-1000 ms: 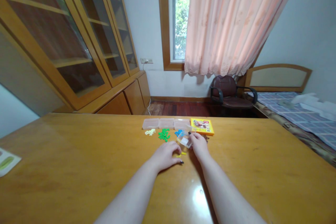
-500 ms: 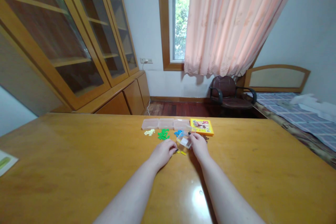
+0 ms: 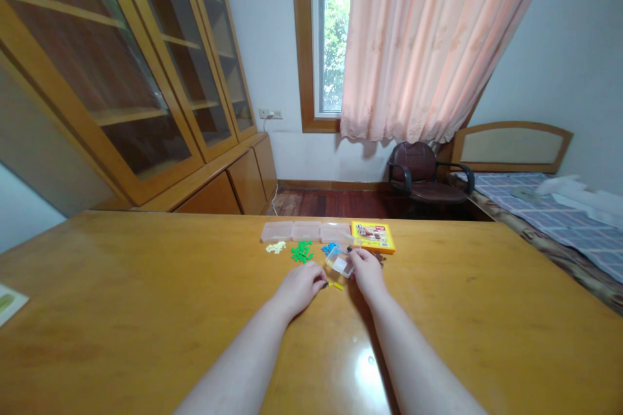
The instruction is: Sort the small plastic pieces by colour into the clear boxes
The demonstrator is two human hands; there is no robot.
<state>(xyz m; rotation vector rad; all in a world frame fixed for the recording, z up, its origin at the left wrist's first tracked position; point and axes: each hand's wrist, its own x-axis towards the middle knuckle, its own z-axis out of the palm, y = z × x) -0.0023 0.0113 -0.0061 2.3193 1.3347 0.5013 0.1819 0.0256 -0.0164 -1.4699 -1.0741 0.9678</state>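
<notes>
Yellow pieces (image 3: 337, 286) lie before you, the clear box (image 3: 339, 263) at their twelve o'clock, pinched in your right hand (image 3: 367, 273). At nine, the fingers of your left hand (image 3: 298, 286) are narrowed, possibly gripping; I can't tell. Picking up seems underway, calling for a fine pinch.

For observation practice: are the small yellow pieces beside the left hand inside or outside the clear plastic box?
Outside: the yellow pieces lie on the wooden tabletop near the box.

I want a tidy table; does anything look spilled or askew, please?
Only the clear box is askew: the right hand holds it tilted, while three containers lie flat in line. Nothing looks plainly spilled.
</notes>
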